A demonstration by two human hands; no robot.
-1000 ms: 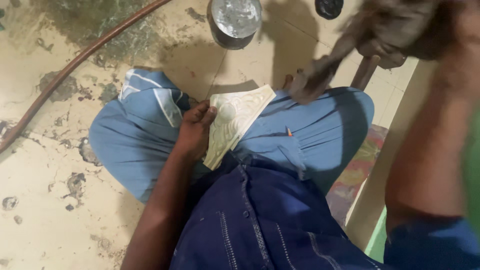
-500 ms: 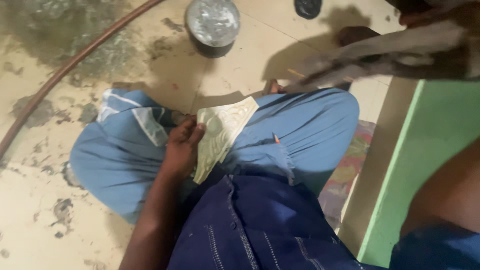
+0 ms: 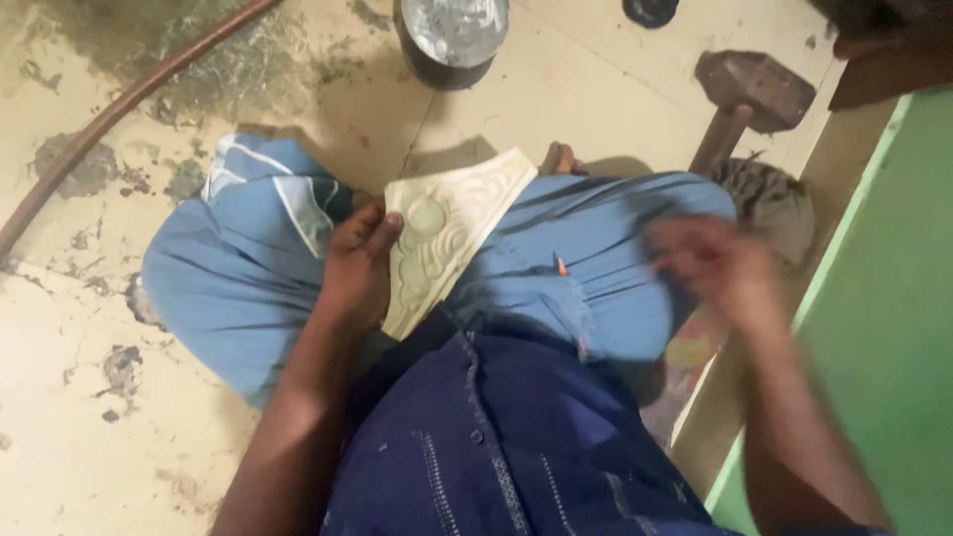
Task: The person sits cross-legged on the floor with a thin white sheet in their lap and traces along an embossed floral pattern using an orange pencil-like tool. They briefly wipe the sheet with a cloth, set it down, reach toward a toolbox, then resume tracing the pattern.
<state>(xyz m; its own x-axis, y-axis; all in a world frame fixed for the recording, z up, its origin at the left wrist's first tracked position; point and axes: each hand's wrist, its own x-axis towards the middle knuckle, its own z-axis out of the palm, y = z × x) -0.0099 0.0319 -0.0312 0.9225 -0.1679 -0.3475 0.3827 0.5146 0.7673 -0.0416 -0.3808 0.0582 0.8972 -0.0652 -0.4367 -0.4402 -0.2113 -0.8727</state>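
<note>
Head view. Carved panel [image 3: 442, 238]: pale, ornamented, laid across the lap on blue trousers [image 3: 615, 248]; pressed flat along its left edge by the left hand [image 3: 359, 266], fingers spread, not clasped. Right hand [image 3: 717, 266]: blurred above the right knee, empty where a cloth-like bundle was carried a second ago; open or closed cannot be told. Mallet [image 3: 747, 99]: now exposed on the floor [image 3: 89, 417] beyond the knee, a crumpled grey rag [image 3: 774, 203] beside it. Metal pot [image 3: 452, 40]: at the floor's far edge. Green wall [image 3: 874, 328]: close on the right, room tight there; open floor lies left.
</note>
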